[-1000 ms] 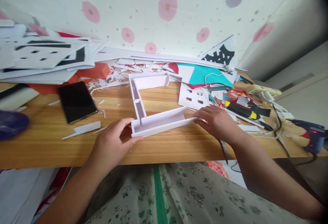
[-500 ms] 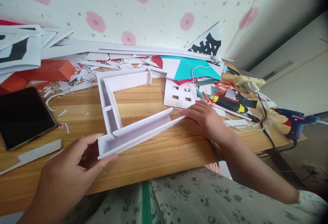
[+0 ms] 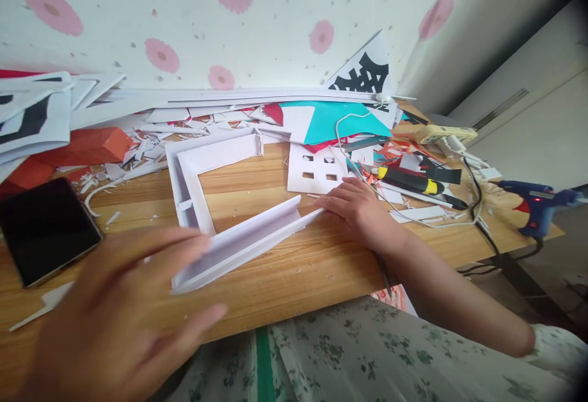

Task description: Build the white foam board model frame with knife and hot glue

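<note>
A white U-shaped channel of foam board [image 3: 252,246] lies on the wooden table, with upright walls along its edges. The far end of its front wall is a thin white strip [image 3: 312,217], pinched by the fingers of my right hand [image 3: 365,212]. My left hand [image 3: 124,310], smeared by motion, hovers over the channel's near left corner. Its thumb and fingers are apart with nothing between them, and it partly covers that corner. Behind my right hand lies a white card with several square cut-outs [image 3: 318,172].
A blue glue gun [image 3: 537,206] with a lit red light stands at the right edge. A yellow-and-black utility knife [image 3: 408,181] lies among scraps, near a white cable. To the left are a black phone [image 3: 48,230] and an orange block [image 3: 92,146]. White offcuts line the back.
My left hand has let go of the channel's near left corner and moved toward me, its fingers spreading. My right hand keeps its place at the strip's end. The view has shifted slightly.
</note>
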Demonstrator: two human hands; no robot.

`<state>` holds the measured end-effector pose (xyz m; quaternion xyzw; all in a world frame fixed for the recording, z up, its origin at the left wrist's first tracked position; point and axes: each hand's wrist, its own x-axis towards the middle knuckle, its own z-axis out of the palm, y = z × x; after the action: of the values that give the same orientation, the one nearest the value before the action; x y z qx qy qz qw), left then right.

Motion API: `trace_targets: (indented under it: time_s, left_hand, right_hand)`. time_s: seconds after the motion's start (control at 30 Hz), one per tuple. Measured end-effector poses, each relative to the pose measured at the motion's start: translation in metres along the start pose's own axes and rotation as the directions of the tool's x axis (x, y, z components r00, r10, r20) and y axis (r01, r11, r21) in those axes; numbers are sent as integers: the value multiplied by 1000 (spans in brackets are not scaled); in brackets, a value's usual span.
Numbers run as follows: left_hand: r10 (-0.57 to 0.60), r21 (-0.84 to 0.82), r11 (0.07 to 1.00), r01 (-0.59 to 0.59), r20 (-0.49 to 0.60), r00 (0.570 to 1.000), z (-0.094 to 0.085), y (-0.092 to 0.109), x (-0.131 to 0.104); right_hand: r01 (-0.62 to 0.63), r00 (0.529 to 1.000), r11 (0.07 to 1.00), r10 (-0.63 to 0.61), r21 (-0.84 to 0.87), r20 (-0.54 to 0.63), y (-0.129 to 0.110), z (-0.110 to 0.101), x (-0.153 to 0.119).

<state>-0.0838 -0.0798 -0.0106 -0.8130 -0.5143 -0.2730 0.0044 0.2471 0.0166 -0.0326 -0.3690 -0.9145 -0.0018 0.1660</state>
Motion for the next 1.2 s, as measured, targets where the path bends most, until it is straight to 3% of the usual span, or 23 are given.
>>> trace_targets:
  time_s: [0.07, 0.1, 0.2, 0.33, 0.47, 0.57, 0.63, 0.67, 0.83, 1.0, 1.1, 1.13, 1.2]
  left_hand:
    - [217, 41, 974, -222, 106, 970, 10, 21, 28]
    - [263, 71, 958, -276, 150, 953, 19, 30, 41]
    - [312, 138, 927, -347, 228, 922, 48, 43, 64]
    - [367, 205, 885, -417, 243, 898, 70, 35, 65]
    - [395, 226, 866, -446, 238, 887, 72, 29, 62]
    - [404, 230, 862, -451, 225, 887, 71, 31, 63]
    - [411, 232, 859, -456, 217, 885, 70, 33, 63]
    - [414, 232, 859, -457, 214, 885, 70, 33, 63]
    - [383, 224, 873, -433, 234, 894, 72, 30, 62]
    - [388, 202, 877, -436, 240, 890, 71, 29, 60]
    - [378, 185, 884, -428, 252, 891, 69, 31, 60]
    - [373, 182, 887, -425, 259, 891, 68, 33, 60]
    - [362, 175, 892, -417, 277, 890, 66, 35, 61]
  right_hand:
    - [2, 1000, 1000, -2, -7, 2, 2, 0, 0]
    - [-4, 1000, 1000, 4, -16, 4, 2, 0, 1]
    - [-21, 999, 999, 22, -47, 29, 1, 0, 2]
    - [-21, 999, 997, 24, -77, 34, -1, 2, 4]
    - [-58, 982, 997, 49, -44, -180, 12, -5, -13]
    - [-303, 897, 952, 269, -48, -350, 45, -21, -44]
    - [-493, 847, 860, 441, -131, -297, 71, -31, -67]
    - [-527, 836, 835, 477, -157, -270, 83, -35, -78]
    - [-559, 829, 801, 536, -214, -159, 114, -33, -98]
    - [-608, 793, 772, 580, -185, -189, 108, -31, -98]
    - [-625, 747, 780, 595, -8, -297, 85, -48, -104]
    - [-593, 751, 800, 589, 89, -299, 73, -56, -105]
    - [-444, 865, 875, 475, 195, -163, 47, -76, -105]
